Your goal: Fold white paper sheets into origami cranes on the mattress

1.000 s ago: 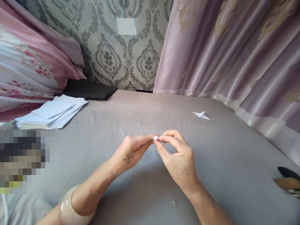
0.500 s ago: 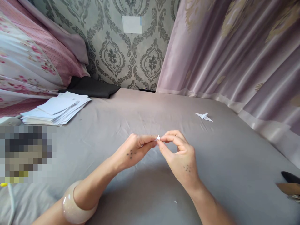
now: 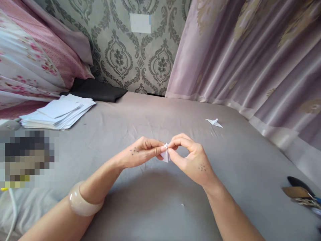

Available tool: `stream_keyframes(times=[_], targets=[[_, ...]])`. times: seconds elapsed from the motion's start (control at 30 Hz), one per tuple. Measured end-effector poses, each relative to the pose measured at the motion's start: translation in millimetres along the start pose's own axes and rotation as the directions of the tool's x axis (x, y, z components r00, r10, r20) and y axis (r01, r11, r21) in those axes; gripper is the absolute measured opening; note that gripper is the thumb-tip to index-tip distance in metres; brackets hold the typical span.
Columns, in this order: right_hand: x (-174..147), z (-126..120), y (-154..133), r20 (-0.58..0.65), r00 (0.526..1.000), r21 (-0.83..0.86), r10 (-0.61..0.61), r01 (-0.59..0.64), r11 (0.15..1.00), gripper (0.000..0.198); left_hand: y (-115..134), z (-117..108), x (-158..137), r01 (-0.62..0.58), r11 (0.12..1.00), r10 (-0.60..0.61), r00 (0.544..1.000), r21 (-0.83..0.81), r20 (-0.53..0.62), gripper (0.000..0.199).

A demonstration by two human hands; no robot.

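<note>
Between my two hands, above the middle of the grey sheet, is a small folded white paper (image 3: 165,156). My left hand (image 3: 140,151) pinches it from the left with thumb and fingers, a pale bangle (image 3: 84,201) around that forearm. From the right, the thumb and fingertips of my right hand (image 3: 192,157) pinch the paper's upper part. Most of the paper hangs below the fingertips, and some is hidden behind them. Farther off to the right lies a folded white paper bird (image 3: 214,123) with its wings spread.
A stack of white paper (image 3: 59,112) lies at the far left, before a folded black cloth (image 3: 97,89). Keys with a brown tag (image 3: 297,192) lie at the right edge. A tiny paper scrap (image 3: 183,205) sits near me. Curtains (image 3: 215,60) flank the patterned wall.
The folded paper has turned in my fingers, so more of it shows below them. My left hand has rolled slightly, its thumb now across the paper. The camera view has shifted a little.
</note>
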State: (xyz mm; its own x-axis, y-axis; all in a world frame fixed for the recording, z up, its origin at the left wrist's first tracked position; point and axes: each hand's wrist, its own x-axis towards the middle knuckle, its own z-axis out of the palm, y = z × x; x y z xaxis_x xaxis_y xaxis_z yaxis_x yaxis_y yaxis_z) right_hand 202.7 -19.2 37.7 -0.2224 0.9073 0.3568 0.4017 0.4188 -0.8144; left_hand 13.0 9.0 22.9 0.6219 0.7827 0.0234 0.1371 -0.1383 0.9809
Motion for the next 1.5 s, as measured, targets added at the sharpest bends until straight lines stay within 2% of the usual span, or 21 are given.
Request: stream_keyframes(times=[0.1,0.17,0.23,0.37,0.57,0.8,0.93,1.03,1.17,1.27,1.33,1.4,1.5], targets=[[0,-4,-4,0.040,0.999,-0.037,-0.015,0.017,0.999,0.007,2,-1,-1,0.004,0.996,0.001,0.999,-0.089,0.054,0.024],[-1,-6,-7,0.048,0.998,-0.047,0.028,-0.026,0.999,0.003,3,0,-2,0.007,0.990,0.006,0.996,-0.141,0.090,0.024],[-1,-9,-8,0.069,0.994,-0.053,0.081,-0.078,0.996,0.012,4,1,-3,0.008,0.985,0.013,0.993,-0.173,0.118,0.024],[-2,-12,-12,0.134,0.986,-0.082,0.099,-0.089,0.993,0.007,4,1,-3,-0.005,0.985,0.029,0.990,-0.174,0.138,0.024],[1,-11,-10,0.159,0.980,-0.107,0.118,-0.102,0.989,0.011,3,3,-3,0.022,0.991,0.003,0.984,-0.133,0.180,0.029],[3,-13,-2,0.220,0.943,0.052,0.250,-0.267,0.962,0.010,7,5,-2,0.045,0.993,-0.026,0.986,-0.110,0.165,0.033],[7,-12,-3,0.286,0.903,0.189,0.321,-0.382,0.905,0.006,5,7,-2,0.049,0.987,-0.024,0.986,-0.153,0.166,0.031],[12,-9,1,0.292,0.883,0.276,0.369,-0.447,0.851,0.006,1,10,-1,0.076,0.975,-0.056,0.993,-0.210,0.101,0.028],[13,-4,18,0.189,0.907,0.406,0.375,-0.420,0.812,0.016,-6,13,3,0.074,0.940,-0.107,0.991,-0.333,-0.081,0.029],[7,2,32,0.114,0.893,0.476,0.435,-0.434,0.765,0.034,-10,13,6,0.061,0.906,-0.180,0.951,-0.419,-0.251,0.031],[1,6,37,0.110,0.880,0.471,0.462,-0.456,0.756,0.041,-13,13,8,0.057,0.895,-0.224,0.916,-0.443,-0.334,0.031],[-4,11,38,0.130,0.886,0.443,0.445,-0.453,0.774,0.042,-14,14,10,0.066,0.895,-0.252,0.890,-0.441,-0.380,0.030],[-9,16,36,0.140,0.904,0.409,0.404,-0.425,0.808,0.037,-17,17,11,0.101,0.902,-0.281,0.876,-0.420,-0.392,0.030]])
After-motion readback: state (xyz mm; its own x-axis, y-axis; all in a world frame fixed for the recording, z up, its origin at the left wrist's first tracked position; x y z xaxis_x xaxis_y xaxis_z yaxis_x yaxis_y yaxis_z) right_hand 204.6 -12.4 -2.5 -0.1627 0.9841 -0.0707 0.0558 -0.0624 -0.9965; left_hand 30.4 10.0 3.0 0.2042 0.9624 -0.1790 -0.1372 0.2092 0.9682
